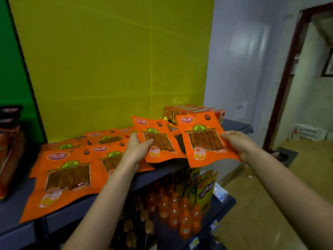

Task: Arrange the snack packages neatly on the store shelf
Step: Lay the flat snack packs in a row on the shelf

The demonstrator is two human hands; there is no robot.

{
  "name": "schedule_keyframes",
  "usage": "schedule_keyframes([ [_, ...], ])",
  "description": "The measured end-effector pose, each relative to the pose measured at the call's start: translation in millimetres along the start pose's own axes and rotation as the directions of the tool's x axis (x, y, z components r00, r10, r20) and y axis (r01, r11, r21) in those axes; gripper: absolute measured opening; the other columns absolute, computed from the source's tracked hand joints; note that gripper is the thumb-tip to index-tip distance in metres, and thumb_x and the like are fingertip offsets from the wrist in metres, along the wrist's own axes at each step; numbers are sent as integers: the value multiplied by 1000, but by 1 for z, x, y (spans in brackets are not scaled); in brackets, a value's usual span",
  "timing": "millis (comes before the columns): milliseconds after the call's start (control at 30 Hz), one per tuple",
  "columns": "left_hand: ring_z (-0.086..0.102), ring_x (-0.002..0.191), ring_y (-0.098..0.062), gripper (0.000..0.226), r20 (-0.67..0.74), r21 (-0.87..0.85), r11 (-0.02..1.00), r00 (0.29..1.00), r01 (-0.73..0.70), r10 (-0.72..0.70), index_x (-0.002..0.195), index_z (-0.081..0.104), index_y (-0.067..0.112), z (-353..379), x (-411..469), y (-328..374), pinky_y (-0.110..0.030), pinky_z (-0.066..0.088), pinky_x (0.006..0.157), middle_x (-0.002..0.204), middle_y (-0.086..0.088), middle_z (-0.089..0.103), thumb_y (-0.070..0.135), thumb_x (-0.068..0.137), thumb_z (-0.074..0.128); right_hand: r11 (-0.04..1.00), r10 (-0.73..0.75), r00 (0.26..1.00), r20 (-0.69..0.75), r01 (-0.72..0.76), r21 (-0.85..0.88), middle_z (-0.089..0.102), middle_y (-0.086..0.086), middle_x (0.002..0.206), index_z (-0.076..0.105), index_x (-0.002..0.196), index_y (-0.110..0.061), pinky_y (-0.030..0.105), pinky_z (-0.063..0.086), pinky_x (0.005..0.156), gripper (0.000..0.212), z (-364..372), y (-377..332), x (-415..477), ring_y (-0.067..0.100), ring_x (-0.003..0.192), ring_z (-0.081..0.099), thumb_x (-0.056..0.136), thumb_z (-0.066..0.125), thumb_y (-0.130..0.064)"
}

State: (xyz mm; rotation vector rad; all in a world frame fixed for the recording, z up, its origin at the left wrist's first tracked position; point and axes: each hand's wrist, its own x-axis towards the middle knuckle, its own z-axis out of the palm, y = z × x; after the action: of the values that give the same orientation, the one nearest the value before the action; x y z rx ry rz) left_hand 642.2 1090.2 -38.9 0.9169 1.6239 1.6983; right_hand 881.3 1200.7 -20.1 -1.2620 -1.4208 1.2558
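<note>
Orange flat plastic snack packages [66,177] clutter the grey shelf [236,126]; our left hand [137,150] and right hand [237,143] each pinch one, which we should lay edge to edge.

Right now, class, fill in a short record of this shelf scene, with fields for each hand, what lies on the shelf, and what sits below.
left hand: left hand pinches the left packet by its left edge
right hand: right hand grips the right packet by its right edge
top shelf: shelf holds loose orange packets, lying flat, overlapping, untidy
back right: gold-and-red packs
lower level: orange bottles
backdrop: yellow panel
</note>
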Motion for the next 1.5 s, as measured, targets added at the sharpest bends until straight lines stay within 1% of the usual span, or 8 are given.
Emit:
schedule_keyframes([
  [267, 63, 95, -29, 20, -164, 179, 982, 986, 63, -33, 99, 43, 15, 24, 27, -8, -42, 53, 85, 111, -16, 60, 8, 90, 60, 997, -3, 968, 253, 21, -69, 67, 7, 67, 59, 95, -8, 29, 51, 54, 19, 24, 3, 94, 19, 56, 64, 99, 41, -16],
  [433, 59, 110, -32, 48, -273, 332, 934, 961, 134, -40, 130, 38, 4, 34, 35, -9, -47, 49, 95, 119, -15, 56, 11, 89, 61, 995, 1, 933, 359, 37, -97, 64, 11, 81, 56, 103, -10, 32, 51, 58, 15, 34, 2, 133, 21, 68, 61, 99, 43, -16],
  [800, 57, 112, -31, 51, -451, 627, 715, 892, 310, 9, 127, 40, 3, 52, 40, -12, -38, 48, 90, 124, -18, 57, 17, 86, 66, 970, -37, 853, 521, 157, -187, 65, 8, 77, 61, 93, -10, 34, 52, 68, 16, 45, 15, 168, 19, 67, 61, 98, 47, -16],
  [933, 54, 115, -31, 53, -460, 694, 644, 886, 322, 53, 127, 39, 3, 59, 41, -14, -38, 45, 91, 125, -18, 55, 18, 84, 67, 925, -71, 815, 575, 270, -269, 70, 14, 99, 63, 80, -12, 33, 49, 79, 9, 40, 14, 171, 21, 81, 62, 89, 62, -15],
  [1033, 51, 119, -33, 56, -450, 781, 527, 887, 335, 102, 129, 40, 0, 62, 42, -14, -38, 42, 95, 129, -19, 53, 20, 85, 67, 835, -89, 802, 591, 383, -394, 65, 11, 107, 62, 93, -11, 31, 43, 81, 14, 36, 10, 170, 24, 97, 59, 86, 66, -21],
  [1133, 48, 122, -32, 54, -407, 861, 391, 901, 324, 152, 128, 43, 0, 63, 42, -16, -38, 39, 98, 132, -18, 51, 24, 85, 65, 666, -118, 796, 593, 507, -547, 56, 11, 126, 48, 129, -5, 35, 43, 94, 52, 30, 5, 170, 28, 118, 52, 87, 63, -33],
  [1233, 48, 122, -32, 50, -364, 915, 267, 904, 302, 224, 126, 46, 2, 62, 41, -18, -38, 40, 98, 131, -17, 53, 30, 87, 61, 446, -188, 751, 633, 639, -626, 54, 11, 130, 48, 128, -8, 36, 43, 95, 51, 27, 2, 166, 28, 119, 52, 89, 58, -40],
  [1500, 55, 117, -28, 37, -371, 928, 140, 828, 345, 421, 126, 53, 18, 29, 2, -3, -37, 47, 89, 127, -4, 60, 33, 93, 50, 246, -443, 401, 802, 915, -321, 56, 2, 132, 53, 128, -18, 32, 40, 99, 40, 69, -19, 120, 20, 122, 50, 91, 54, -35],
])
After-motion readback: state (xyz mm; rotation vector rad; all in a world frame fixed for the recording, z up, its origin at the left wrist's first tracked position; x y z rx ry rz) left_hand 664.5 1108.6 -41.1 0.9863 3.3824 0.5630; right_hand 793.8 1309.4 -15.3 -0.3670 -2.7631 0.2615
